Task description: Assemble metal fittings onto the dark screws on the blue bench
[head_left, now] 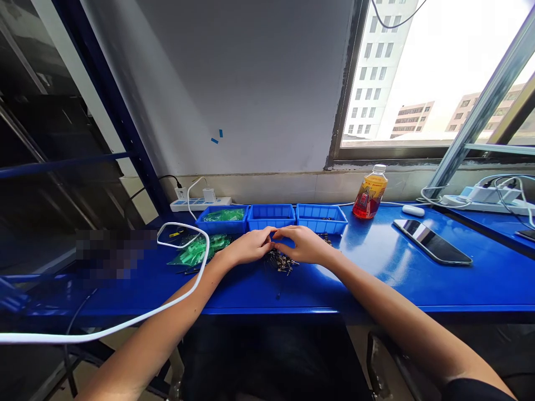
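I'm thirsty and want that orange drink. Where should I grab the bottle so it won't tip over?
Hold the bottle around its middle, over the label, coming from the front edge of the blue table. It stands upright with its white cap on, and its body is wider than its thin neck, so the middle probably gives the steadiest hold. The wall is close behind it, and a white cable runs there.

Glossy blue tabletop (376, 278), blue plastic bins (271, 216), shiny green plastic bags (196, 250), small metal parts (281, 262), clear plastic bottle (370, 192)
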The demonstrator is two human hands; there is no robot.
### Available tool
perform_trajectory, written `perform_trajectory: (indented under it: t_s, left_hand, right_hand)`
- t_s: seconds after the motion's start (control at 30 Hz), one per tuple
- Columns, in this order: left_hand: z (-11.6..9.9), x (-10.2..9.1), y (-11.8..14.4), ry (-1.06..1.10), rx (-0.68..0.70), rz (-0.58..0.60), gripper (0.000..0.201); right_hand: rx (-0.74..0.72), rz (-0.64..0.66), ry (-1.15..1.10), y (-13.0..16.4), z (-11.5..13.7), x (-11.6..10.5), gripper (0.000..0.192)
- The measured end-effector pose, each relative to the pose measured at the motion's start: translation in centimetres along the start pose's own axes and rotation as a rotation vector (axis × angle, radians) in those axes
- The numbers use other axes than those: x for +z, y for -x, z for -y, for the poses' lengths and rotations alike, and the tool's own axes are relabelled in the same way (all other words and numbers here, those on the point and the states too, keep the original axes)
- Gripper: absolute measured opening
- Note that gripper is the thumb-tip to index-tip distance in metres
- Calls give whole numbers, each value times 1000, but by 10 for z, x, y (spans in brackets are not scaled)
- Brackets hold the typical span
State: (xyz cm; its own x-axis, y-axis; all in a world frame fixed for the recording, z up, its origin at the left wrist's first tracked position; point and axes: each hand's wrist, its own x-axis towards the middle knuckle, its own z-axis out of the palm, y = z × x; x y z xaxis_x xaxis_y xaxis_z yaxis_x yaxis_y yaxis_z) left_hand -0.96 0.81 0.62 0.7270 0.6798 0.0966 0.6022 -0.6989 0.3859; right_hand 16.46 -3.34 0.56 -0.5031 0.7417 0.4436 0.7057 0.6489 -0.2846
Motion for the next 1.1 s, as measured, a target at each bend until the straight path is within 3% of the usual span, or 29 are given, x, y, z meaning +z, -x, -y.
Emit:
perform_trajectory:
  t_s: [0.3,1.1]
  left_hand:
    - [-1,0,1,11,4,7,37]
    - [0,-1,1,10,17,2,34]
  right_hand:
    - [46,34,34,0,-2,1,21]
    - [83,87,69,-1,1,-1,22]
